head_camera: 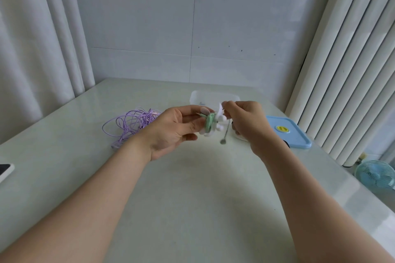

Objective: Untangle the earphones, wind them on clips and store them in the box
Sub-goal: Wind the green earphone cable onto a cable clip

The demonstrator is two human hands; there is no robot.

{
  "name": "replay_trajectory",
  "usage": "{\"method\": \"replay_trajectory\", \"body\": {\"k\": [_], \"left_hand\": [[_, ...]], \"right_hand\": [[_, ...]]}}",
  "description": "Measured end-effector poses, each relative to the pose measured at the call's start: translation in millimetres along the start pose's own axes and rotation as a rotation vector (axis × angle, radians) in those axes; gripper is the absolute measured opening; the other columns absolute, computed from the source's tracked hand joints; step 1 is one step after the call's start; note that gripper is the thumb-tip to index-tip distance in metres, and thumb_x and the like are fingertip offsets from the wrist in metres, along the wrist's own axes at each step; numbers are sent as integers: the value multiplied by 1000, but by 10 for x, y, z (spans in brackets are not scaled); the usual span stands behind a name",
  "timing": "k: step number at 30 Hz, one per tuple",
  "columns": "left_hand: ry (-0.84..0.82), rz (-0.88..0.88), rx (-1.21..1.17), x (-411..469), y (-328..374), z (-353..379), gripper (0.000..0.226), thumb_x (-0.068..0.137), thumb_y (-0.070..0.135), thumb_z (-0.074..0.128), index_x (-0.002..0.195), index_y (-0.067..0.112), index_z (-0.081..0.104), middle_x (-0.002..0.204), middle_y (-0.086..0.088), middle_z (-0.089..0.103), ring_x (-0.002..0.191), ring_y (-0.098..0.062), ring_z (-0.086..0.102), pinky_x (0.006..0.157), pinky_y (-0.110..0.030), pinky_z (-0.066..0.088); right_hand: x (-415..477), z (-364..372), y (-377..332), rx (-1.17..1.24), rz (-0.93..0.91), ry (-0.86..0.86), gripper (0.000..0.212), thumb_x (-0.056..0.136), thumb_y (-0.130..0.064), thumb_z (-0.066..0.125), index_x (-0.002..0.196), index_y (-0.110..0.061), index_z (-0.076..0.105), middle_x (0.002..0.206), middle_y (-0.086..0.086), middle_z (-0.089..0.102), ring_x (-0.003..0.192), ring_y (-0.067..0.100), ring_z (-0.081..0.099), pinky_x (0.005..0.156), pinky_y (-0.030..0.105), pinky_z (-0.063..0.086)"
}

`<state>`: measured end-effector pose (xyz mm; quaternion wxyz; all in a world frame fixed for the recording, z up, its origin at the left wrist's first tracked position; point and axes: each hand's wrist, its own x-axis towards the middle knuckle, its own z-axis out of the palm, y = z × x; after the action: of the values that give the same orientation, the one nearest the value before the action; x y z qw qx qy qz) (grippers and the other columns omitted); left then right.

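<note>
The left hand [171,130] is raised above the table [181,188] with its palm turned toward the camera. Its thumb and curled fingers pinch a white clip [219,112]. The right hand [248,121] meets it from the other side, back toward the camera, with its fingertips closed on the clip's upper end. The blur hides whether they grip plastic or cable.

One set of green earphones [210,123] is wound around the clip between the two hands. One grey earbud [223,141] dangles below on a short length of cable.

One set of purple earphones [130,124] lies in a loose tangle on the table, just beyond the left wrist. One clear plastic box [195,97] stands open behind the hands. One blue lid [297,141] lies flat to the right of the right hand, with a round yellow label [282,129] whose writing is too small to read.

A dark phone [5,172] shows at the left edge. A small blue fan [376,174] stands beyond the table's right side.
</note>
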<state>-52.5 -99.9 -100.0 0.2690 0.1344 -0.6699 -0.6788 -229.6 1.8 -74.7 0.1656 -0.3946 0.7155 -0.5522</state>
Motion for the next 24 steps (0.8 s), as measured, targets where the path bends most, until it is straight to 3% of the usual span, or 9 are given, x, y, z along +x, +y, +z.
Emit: {"method": "replay_trajectory", "body": {"k": [3, 6, 8, 11, 15, 18, 21, 24], "left_hand": [[37, 49, -143, 24, 39, -2, 33, 91, 22, 67, 124, 20, 68, 125, -3, 74, 112, -15, 66, 92, -34, 44], [47, 101, -352, 29, 96, -6, 33, 94, 22, 62, 126, 15, 68, 135, 1, 70, 129, -21, 64, 106, -33, 53], [31, 124, -467, 30, 114, -1, 34, 100, 19, 56, 130, 6, 65, 134, 1, 69, 134, -30, 61, 111, -40, 51], [47, 124, -581, 31, 124, 19, 39, 103, 16, 51, 137, -2, 58, 131, -7, 70, 133, -36, 61, 112, -46, 50], [144, 91, -656, 26, 153, 23, 34, 106, 11, 49, 134, -1, 63, 130, -12, 71, 128, -34, 65, 111, -43, 49], [199, 64, -649, 25, 154, 12, 31, 106, 10, 50, 130, -3, 65, 131, -14, 71, 125, -33, 67, 110, -42, 51], [233, 52, -650, 24, 156, 15, 31, 105, 10, 54, 129, -7, 64, 130, -13, 72, 122, -31, 69, 104, -39, 56], [271, 45, -675, 43, 136, -12, 29, 103, 7, 55, 125, -9, 64, 123, -16, 72, 115, -30, 68, 91, -32, 59]], "right_hand": [[8, -18, 26, 86, 38, -161, 36, 102, -41, 63, 98, -7, 76, 72, -2, 69, 49, 12, 41, 51, 24, 38], [9, -5, 61, 178, 12, -272, 39, 101, -41, 67, 109, -4, 74, 64, -4, 54, 53, 11, 39, 53, 23, 37], [0, 19, 62, 189, -13, -341, 44, 101, -45, 66, 110, -2, 74, 62, -5, 44, 56, 11, 35, 55, 22, 35], [-30, 53, 49, 163, -54, -405, 45, 107, -43, 56, 105, -3, 75, 61, -4, 42, 62, 13, 36, 65, 26, 34], [-54, 64, 19, 134, -25, -424, 36, 110, -33, 51, 106, -8, 76, 67, 1, 58, 71, 16, 52, 80, 35, 41], [-68, 59, -5, 170, -1, -464, 27, 102, -25, 60, 109, -2, 72, 69, 6, 59, 70, 22, 56, 75, 37, 47], [-98, 78, -5, 122, -64, -440, 18, 101, -24, 66, 100, -6, 69, 68, 6, 60, 63, 22, 52, 61, 32, 42], [-108, 78, 9, 84, -95, -423, 23, 105, -27, 62, 104, -7, 73, 73, 8, 71, 62, 22, 62, 66, 32, 48]]}}
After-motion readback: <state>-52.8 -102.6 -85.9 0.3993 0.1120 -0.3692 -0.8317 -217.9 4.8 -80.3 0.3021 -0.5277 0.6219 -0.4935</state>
